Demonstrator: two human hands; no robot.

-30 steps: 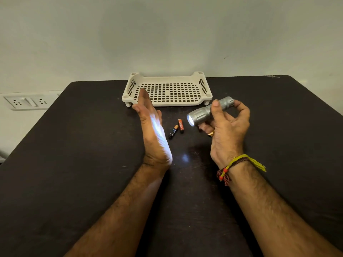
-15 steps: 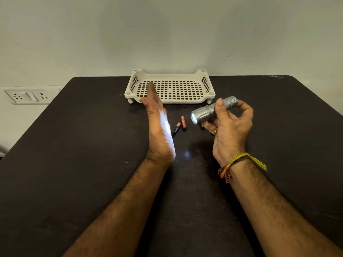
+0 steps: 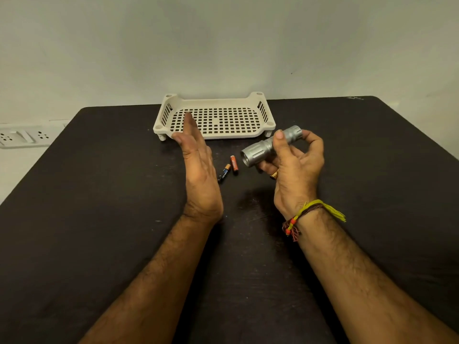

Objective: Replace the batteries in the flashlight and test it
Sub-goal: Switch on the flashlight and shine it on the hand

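Where my palm caught the beam a moment ago, none shows now: right hand (image 3: 295, 175) grips the flashlight (image 3: 269, 146) above the table (image 3: 99, 194), lens dark; left hand (image 3: 198, 170) upright, fingers straight. I judge testing finished.

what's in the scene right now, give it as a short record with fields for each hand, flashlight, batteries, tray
left hand: open, fingers straight, palm turned toward the flashlight, holds nothing
right hand: grips the flashlight, thumb on its barrel
flashlight: silver, held above the table, lens toward the left hand, no beam visible
batteries: two loose on the table between the hands, black battery and orange battery
tray: perforated, cream, at the far edge, nothing in it
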